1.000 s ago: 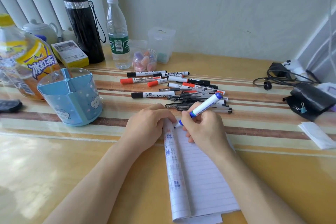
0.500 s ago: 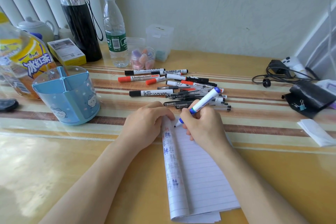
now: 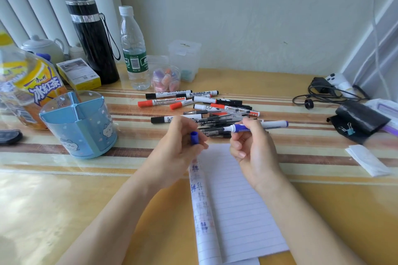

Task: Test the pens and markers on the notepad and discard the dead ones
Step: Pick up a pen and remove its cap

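Centrally, the notepad [image 3: 237, 211] is lying flat, the pen pile [image 3: 206, 109] sitting just beyond; above its top edge the right hand [image 3: 252, 148] is gripping an uncapped blue marker [image 3: 273, 124] sideways, the left hand [image 3: 181, 146] pinching its blue cap [image 3: 194, 137].

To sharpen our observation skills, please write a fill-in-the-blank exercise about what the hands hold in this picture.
The left hand pinches a blue ____.
The right hand grips the uncapped marker, tip pointing toward the ____ hand.
The notepad lies to the ____ of the pen holder.
Missing words: cap; left; right.
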